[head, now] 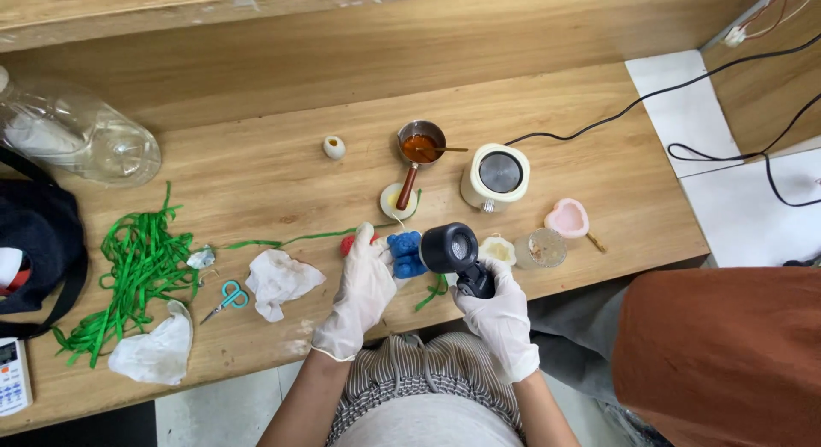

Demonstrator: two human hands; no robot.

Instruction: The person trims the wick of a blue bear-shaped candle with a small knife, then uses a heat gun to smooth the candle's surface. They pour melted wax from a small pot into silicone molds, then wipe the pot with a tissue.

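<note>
On the wooden table (256, 165), from the left, lie a clear bottle (81, 143), a heap of green ribbon (137, 267), crumpled tissues (278, 280) and small scissors (224, 299). Near the front edge the left hand (366, 284), in a white glove, closes its fingers on a blue bear figure (406, 253), with something red (348, 243) just behind the fingers. The right hand (496, 306) grips a black heat gun (453, 252), its nozzle just beside the bear; behind stand a small pot (421, 144) and a cream kettle (496, 175).

One head-worn camera looks steeply down, from fairly near, over the wooden table (547, 96).
</note>
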